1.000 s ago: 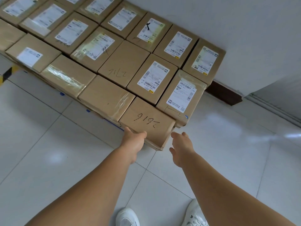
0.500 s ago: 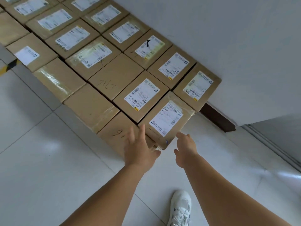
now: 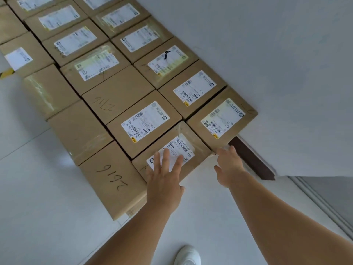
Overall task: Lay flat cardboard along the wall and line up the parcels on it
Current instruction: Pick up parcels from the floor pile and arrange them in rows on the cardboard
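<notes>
White tiled floor [image 3: 47, 217] against a white wall [image 3: 267, 54]; parcels ranked in three rows along it.

Item: end parcel, middle row [image 3: 172, 152], label up, lying straight ahead of my hands; its long axis appears to run out from the wall.
Left hand [image 3: 164, 178]: released, fingers straight and spread, lying on or just over the label; contact I cannot confirm.
Right hand [image 3: 228, 169]: released, fingers extended at that parcel's wall-side near corner, beside the wall-row end parcel [image 3: 221, 119].
Neighbour: parcel marked 2616 [image 3: 112, 178], outer row, jutting nearer me.
Judgement: left hand nearer; squaring this end comes next.
Also: dark skirting [image 3: 252, 159]; white shoe [image 3: 188, 255].
</notes>
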